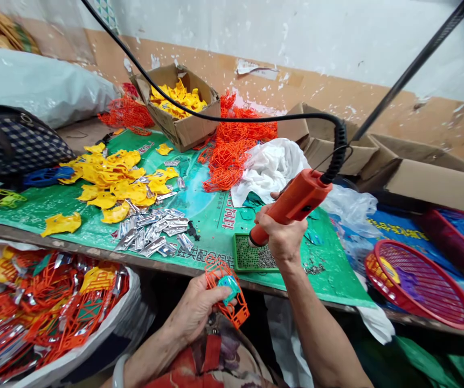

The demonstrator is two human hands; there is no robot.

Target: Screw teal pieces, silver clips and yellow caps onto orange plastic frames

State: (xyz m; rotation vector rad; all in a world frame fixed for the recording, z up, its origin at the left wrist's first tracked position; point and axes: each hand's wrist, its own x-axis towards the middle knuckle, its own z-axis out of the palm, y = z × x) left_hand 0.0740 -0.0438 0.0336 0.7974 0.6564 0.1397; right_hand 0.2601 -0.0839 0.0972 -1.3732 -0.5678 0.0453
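My right hand [282, 237] is wrapped round an orange electric screwdriver [294, 199], whose cable rises from its back end. Its tip points down at a green tray [242, 264] of small metal screws near the table's front edge. I cannot tell whether the tip touches them. Just in front of the table edge, my left hand [201, 302] pinches an orange plastic frame [237, 310] with a teal piece [228, 289] on it. Beyond that hand lie a heap of silvery metal plates [153, 229] and a pile of yellow plastic parts [114, 178].
At the left stands a white sack [124, 318] full of orange, yellow and metal pieces. A carton [175, 126] of yellow parts and orange frames [232, 153] sit at the back, beside a white cloth [270, 167]. A red basket [421, 285] is at the right.
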